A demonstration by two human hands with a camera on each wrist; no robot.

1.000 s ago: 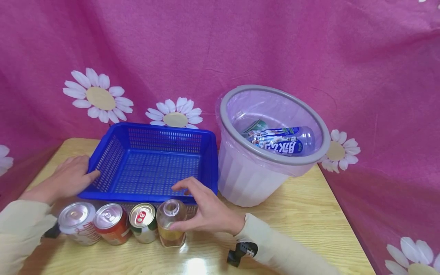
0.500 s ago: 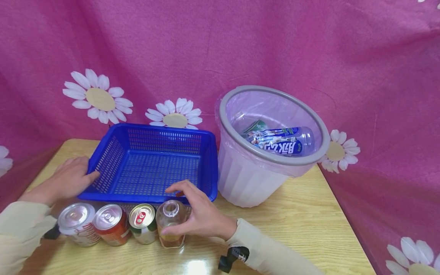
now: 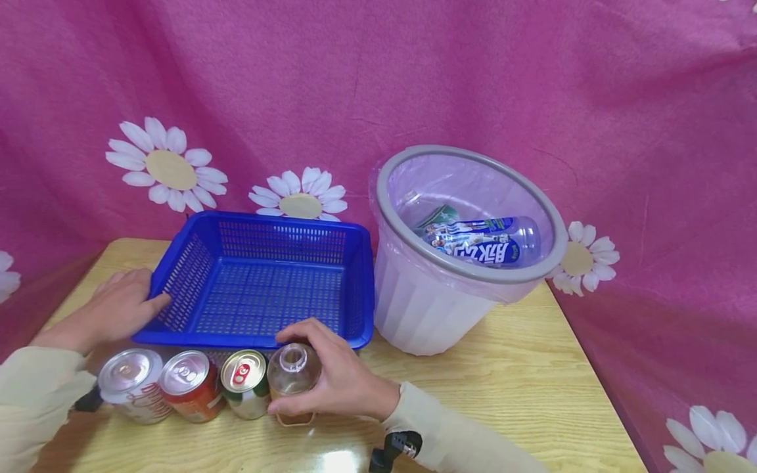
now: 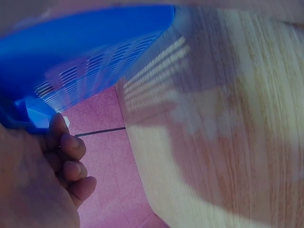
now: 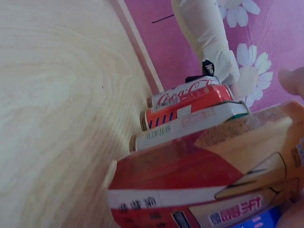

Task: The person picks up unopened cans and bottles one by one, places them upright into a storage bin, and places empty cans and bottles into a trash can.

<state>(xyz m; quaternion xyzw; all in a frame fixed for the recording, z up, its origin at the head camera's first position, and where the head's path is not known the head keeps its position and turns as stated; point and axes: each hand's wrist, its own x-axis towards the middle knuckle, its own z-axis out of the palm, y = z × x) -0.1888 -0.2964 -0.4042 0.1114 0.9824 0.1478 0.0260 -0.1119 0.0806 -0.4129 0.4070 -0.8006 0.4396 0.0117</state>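
At the basket's left side, my left hand (image 3: 121,305) grips the blue plastic basket (image 3: 248,340), thumb over its rim; curled fingertips show in the left wrist view. My right hand (image 3: 343,378) curls round a clear uncapped bottle (image 3: 292,368), thumb across its front and fingers behind. The bottle stands upright on the table, its red and tan label (image 5: 209,166) facing the right wrist camera. To its left, in a row before the basket, stand a green and white can (image 3: 245,384), an orange-red can (image 3: 192,386) and a white Coca-Cola can (image 3: 135,386).
Right of the basket stands a pale bin (image 3: 420,309) with a grey rim and a lilac liner. Inside it lie a clear bottle with a blue label (image 3: 491,243) and something green. A pink flowered cloth (image 3: 473,79) hangs behind the wooden table (image 3: 514,394).
My right hand has moved left and slightly down, and its thumb and fingers have closed round the bottle. The left hand stays at the basket; the cans have not moved.
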